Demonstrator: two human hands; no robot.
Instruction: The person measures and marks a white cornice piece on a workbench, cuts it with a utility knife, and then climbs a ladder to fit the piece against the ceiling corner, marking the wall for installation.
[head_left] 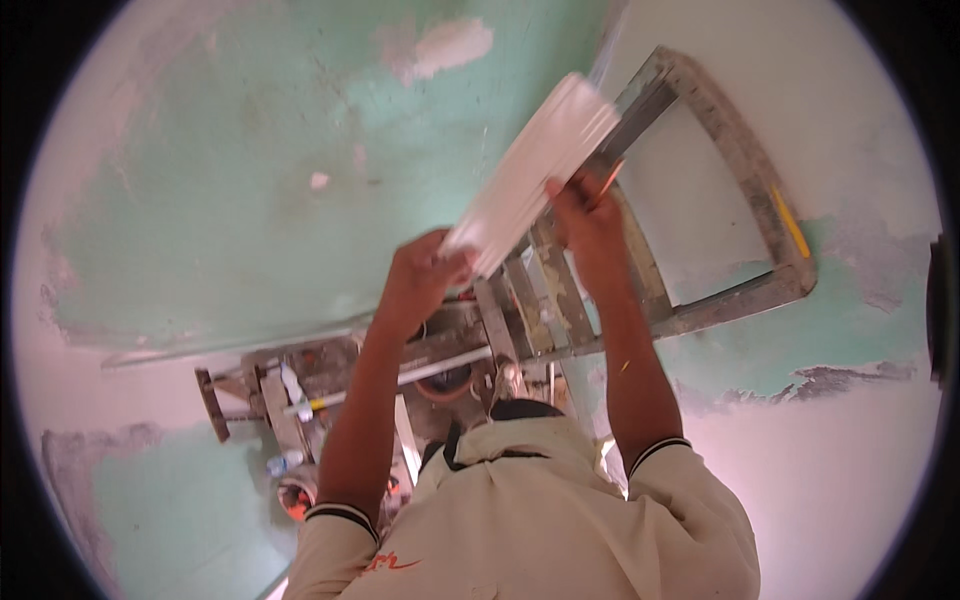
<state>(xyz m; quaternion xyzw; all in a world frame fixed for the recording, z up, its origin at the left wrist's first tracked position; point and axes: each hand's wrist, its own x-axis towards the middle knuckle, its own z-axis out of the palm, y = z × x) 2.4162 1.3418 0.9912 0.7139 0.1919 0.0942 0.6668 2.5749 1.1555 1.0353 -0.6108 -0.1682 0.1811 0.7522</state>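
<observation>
A short length of white moulding (530, 175) with ridges along it slants across the middle, its far end up and to the right and a little blurred. My left hand (425, 272) grips its near end, thumb over the face. Farther up, my right hand (588, 215) is closed on its right edge. A thin orange pencil (612, 177) sticks out from the fingers of my right hand. Both hands are raised in front of a pale green wall (270, 200) with whitish patches.
A worn metal-looking frame (735, 130) with slats stands on the right, a yellow stick-like piece (790, 222) on its side. Below my arms are a paint-spattered platform (330, 365), a clear bottle (292, 385) and a round orange-and-grey object (297, 495). Rough plaster edges (840, 380) mark the right wall.
</observation>
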